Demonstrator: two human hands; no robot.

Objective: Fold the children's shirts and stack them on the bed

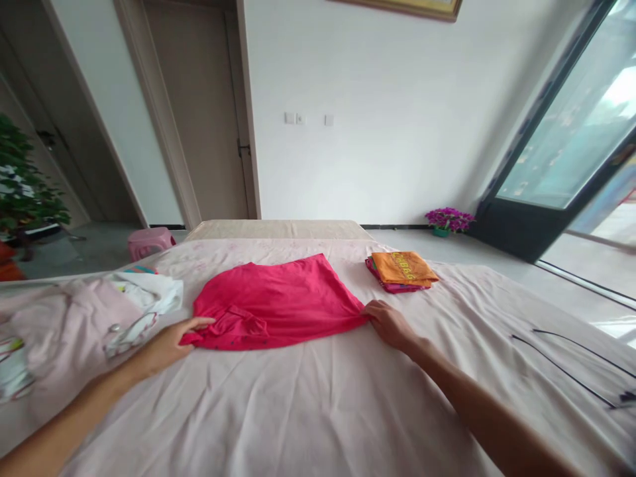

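Pale sheet (pixel 298 417) below; left hand (pixel 173 342) pinches the pink garment (pixel 293 298) at eight o'clock; right hand (pixel 390 324) grips at three (straightening, seemingly); next calls for even tension.

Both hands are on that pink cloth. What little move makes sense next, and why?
Probably smoothing the rumpled end of the pink cloth: it looks bunched beside the left hand, while the middle lies fairly flat. The right hand holds the opposite near corner, which could help steady it.
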